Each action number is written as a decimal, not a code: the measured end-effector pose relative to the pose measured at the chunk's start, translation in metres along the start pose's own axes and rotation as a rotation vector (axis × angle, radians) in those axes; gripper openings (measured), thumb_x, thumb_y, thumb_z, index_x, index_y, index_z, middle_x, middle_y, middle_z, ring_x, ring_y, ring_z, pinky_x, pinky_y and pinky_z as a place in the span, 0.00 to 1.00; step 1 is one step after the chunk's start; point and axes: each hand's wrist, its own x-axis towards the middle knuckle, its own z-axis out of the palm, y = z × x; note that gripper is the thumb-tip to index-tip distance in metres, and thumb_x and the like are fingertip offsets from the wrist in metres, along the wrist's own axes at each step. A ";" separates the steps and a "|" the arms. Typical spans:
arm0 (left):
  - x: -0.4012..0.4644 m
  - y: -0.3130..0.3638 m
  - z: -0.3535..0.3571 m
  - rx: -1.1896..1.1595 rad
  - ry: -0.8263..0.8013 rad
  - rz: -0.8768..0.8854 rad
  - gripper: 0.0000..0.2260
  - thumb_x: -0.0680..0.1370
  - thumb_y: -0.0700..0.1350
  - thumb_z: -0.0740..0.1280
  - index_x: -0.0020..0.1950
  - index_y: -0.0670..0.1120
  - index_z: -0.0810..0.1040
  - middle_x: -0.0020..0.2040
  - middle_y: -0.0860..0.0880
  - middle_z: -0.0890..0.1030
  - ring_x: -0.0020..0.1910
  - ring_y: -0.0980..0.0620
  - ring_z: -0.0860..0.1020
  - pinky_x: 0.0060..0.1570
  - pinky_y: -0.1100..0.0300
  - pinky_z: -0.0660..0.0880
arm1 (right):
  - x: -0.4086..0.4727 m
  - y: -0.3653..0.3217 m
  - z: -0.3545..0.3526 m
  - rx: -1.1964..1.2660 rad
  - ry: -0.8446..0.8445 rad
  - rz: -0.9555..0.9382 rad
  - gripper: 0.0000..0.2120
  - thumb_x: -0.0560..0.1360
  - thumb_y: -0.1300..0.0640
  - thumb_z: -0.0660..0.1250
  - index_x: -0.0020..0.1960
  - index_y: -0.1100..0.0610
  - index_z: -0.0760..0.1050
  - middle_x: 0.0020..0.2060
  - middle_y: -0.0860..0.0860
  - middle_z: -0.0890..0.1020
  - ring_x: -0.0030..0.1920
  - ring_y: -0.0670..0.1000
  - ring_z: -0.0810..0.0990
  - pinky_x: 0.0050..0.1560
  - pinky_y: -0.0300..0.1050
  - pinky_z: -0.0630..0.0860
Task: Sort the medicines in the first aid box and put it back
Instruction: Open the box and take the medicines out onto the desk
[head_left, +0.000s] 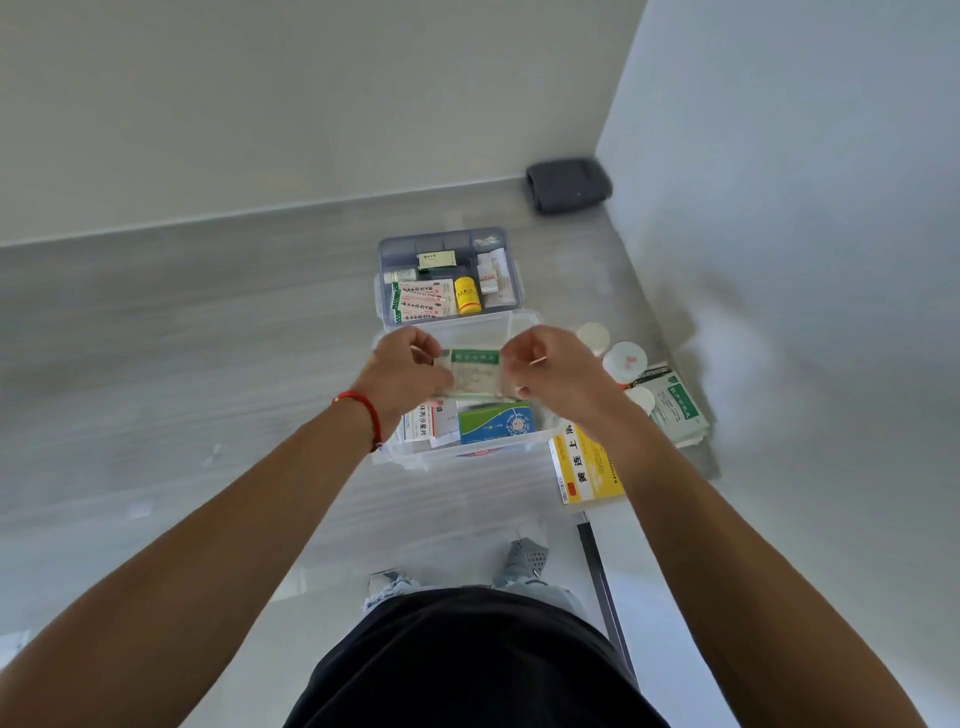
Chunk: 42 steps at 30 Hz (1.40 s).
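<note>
I am pinching a green-topped sachet (475, 375) by its two ends, left hand (402, 371) and right hand (553, 371) both closed on it, above the open box (410, 454). I should be lowering it flat beside the packets (496, 425), not crumpling it.

Green-banded sachet (474, 373), yellow bottle (467, 295), red wrist string (366, 413), grey counter (208, 332).

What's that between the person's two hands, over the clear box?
In the head view, a green-topped medicine packet spans the gap, pinched by the left hand and right hand above the clear box.
</note>
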 end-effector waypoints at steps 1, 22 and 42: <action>-0.004 0.008 -0.001 -0.053 -0.039 0.057 0.14 0.72 0.27 0.71 0.45 0.42 0.71 0.56 0.36 0.81 0.53 0.41 0.83 0.44 0.56 0.83 | -0.007 -0.001 -0.009 0.124 0.051 -0.024 0.09 0.78 0.59 0.70 0.57 0.54 0.76 0.49 0.50 0.85 0.47 0.52 0.87 0.45 0.48 0.86; 0.005 -0.037 0.029 0.674 -0.129 -0.017 0.11 0.78 0.39 0.64 0.53 0.35 0.83 0.52 0.38 0.84 0.48 0.41 0.83 0.46 0.51 0.81 | -0.094 0.162 0.024 0.481 0.548 0.337 0.10 0.81 0.60 0.68 0.62 0.57 0.77 0.56 0.56 0.85 0.47 0.52 0.87 0.50 0.51 0.85; 0.030 -0.027 0.052 -0.182 -0.267 -0.612 0.18 0.77 0.27 0.63 0.66 0.39 0.72 0.58 0.37 0.80 0.57 0.40 0.80 0.57 0.48 0.78 | -0.045 0.089 0.008 -0.290 0.337 -0.514 0.11 0.78 0.68 0.71 0.60 0.63 0.80 0.62 0.57 0.80 0.64 0.56 0.79 0.64 0.52 0.80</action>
